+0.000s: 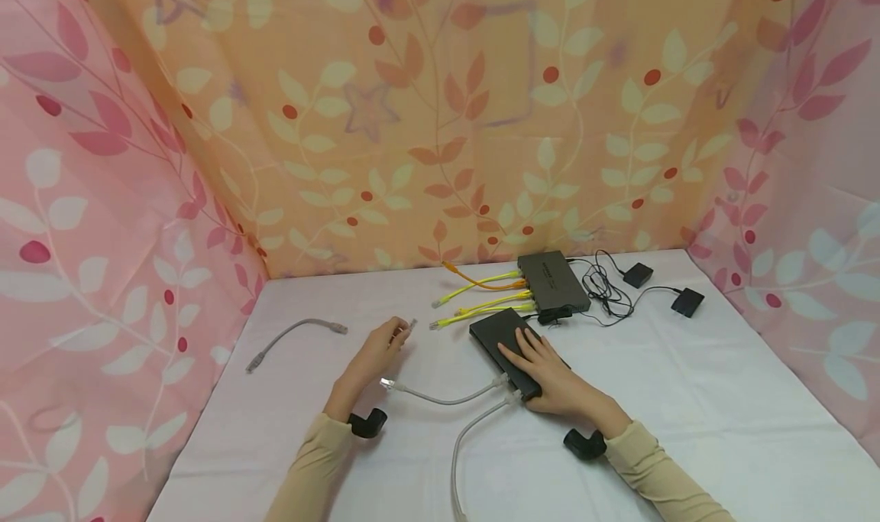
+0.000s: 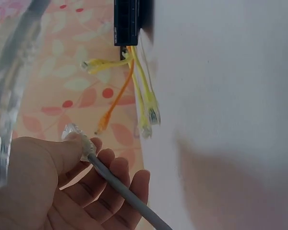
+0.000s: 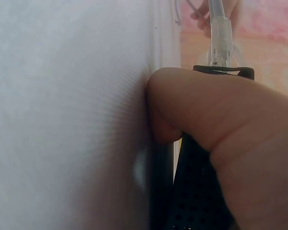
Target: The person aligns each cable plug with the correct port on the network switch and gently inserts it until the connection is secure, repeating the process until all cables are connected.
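Note:
A black network switch [image 1: 490, 335] lies on the table with two grey network cables plugged into its near end. My right hand [image 1: 546, 377] holds it, fingers spread over its top and thumb bent along its side. One cable's free plug [image 1: 387, 384] lies to the left; the other cable [image 1: 455, 461] curves toward the table's front. My left hand [image 1: 374, 354] pinches the clear plug [image 2: 73, 132] of a grey network cable [image 2: 122, 187] between thumb and index finger. The cable's far part is hidden in the head view. A loose grey network cable [image 1: 292, 331] lies left of that hand.
Behind the switch stands a dark grey network switch [image 1: 555, 281] with several yellow cables [image 1: 481, 317] and an orange cable [image 1: 481, 281] plugged in. Two black power adapters [image 1: 638, 275] and tangled black wire [image 1: 606, 291] lie at right. A patterned curtain [image 1: 440, 124] closes off the back.

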{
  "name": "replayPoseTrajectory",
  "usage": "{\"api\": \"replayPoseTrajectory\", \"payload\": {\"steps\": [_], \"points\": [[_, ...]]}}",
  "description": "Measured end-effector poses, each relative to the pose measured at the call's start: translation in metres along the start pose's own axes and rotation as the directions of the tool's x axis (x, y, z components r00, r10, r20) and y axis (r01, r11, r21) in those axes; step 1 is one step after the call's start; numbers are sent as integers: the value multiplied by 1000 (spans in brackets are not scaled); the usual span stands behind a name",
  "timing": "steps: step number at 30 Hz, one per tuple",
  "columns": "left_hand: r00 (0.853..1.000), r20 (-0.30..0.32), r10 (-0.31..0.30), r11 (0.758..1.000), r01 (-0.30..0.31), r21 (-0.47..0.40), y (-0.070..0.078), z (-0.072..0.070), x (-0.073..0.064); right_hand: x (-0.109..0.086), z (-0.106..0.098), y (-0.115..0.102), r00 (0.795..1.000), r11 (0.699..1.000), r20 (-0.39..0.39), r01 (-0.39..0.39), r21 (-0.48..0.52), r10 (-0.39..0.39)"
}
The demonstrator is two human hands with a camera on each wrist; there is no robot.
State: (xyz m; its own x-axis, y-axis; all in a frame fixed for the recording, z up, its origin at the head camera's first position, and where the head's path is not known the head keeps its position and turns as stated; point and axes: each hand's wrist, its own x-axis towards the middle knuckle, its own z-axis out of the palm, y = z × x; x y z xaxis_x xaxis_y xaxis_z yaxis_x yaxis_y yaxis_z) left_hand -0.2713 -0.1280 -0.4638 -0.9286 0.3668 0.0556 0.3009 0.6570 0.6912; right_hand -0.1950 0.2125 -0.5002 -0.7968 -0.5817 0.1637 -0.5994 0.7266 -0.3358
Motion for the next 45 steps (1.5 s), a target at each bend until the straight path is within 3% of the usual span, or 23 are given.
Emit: {"api": "replayPoseTrajectory", "payload": {"steps": [4,17,28,37,45], "points": [[1000,25,-9,1000,9,-11,7,4,0,0,0,0,1000,1000,7,-6,0,6],[993,99,64,998,-66,15,26,19,5,0,-1,-1,1000,1000,12,-13,0,13],[967,174,187,980,-196,40,37,36,6,0,-1,0,1000,1000,22,-19,-15,20],[952,227,208,971,-228,67,42,53,6,1,-1,0,999,999,33,-20,-37,21],[935,312,170,974,-207,91,50,64,6,1,0,1,999,999,28,-22,-31,23]]}}
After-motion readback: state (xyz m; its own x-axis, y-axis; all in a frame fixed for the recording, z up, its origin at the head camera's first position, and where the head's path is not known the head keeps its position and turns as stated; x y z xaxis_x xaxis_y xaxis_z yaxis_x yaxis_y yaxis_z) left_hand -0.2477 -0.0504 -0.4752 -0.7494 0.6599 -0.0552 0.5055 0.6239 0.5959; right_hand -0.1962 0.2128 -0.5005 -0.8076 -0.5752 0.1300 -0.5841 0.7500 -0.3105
